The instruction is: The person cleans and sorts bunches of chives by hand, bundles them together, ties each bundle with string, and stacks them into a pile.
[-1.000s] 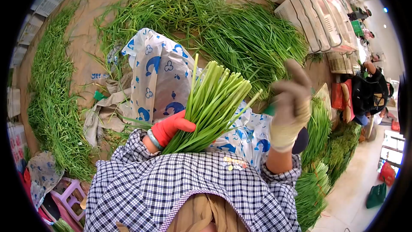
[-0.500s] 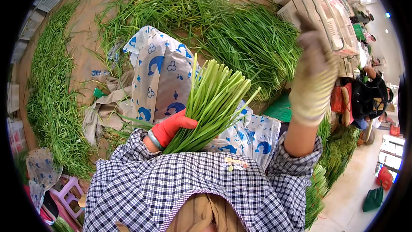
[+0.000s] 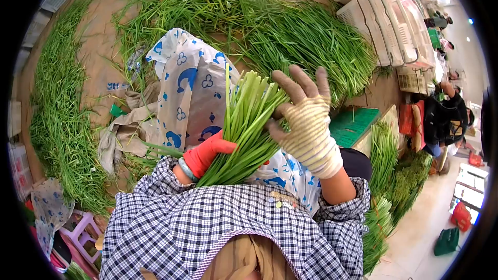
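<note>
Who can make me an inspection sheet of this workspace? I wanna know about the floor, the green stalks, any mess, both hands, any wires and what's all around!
Surface: brown floor, loose green stalks strewn over it
Held bundle: pale-ended green bundle, cut ends pointing up and away from the person
Clutter: blue-printed plastic bag and crumpled cloth beyond and beside the bundle
Left hand: red-gloved left hand, closed around the bundle
Right hand: striped-gloved right hand, fingers spread beside the bundle; can't tell if they touch it
Cables: nothing seen near the hands
Surroundings: white crates, green board, purple stool and a person in black off to the right
</note>
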A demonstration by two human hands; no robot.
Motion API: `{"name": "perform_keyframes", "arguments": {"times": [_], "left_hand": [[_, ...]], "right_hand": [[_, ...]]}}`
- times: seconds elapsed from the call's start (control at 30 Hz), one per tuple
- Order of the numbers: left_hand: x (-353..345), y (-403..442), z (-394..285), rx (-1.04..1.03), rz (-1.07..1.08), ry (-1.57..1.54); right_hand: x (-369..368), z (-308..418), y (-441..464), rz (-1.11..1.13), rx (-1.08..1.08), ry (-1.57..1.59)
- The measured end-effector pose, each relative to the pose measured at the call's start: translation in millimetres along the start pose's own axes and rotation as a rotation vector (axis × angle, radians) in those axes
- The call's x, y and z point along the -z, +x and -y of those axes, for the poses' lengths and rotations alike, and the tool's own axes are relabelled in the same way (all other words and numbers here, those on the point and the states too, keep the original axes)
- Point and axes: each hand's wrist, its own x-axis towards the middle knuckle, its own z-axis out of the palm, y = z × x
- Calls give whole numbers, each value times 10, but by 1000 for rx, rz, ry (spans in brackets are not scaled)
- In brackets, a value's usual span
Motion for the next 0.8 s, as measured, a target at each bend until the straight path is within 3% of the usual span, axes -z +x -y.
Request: {"name": "perform_keyframes", "arguments": {"times": [0.1, 0.13, 0.17, 0.2, 0.27, 0.33, 0.4, 0.47, 0.67, 0.8], "left_hand": [[193, 45, 118, -48, 38, -10], [210, 41, 129, -53, 34, -12], [219, 37, 130, -36, 33, -20], [228, 39, 130, -16, 35, -25], [265, 53, 153, 3, 65, -28], [271, 40, 149, 0, 43, -17], [219, 19, 128, 7, 43, -35], [141, -5, 73, 70, -19, 27], [98, 0, 85, 105, -83, 23], [77, -15, 31, 105, -29, 6]], "right_hand": [[-23, -342, 103, -253, 76, 55], [266, -348, 271, -273, 11, 40], [329, -478, 388, -465, -68, 200], [413, -638, 473, -464, -200, 242], [600, -749, 681, -508, -174, 204], [521, -461, 772, -396, 97, 3], [323, -326, 698, 39, 191, 36], [-3, -375, 637, 290, 238, 120], [-174, -447, 514, 364, 198, 455], [-137, -538, 557, 315, 95, 360]]}}
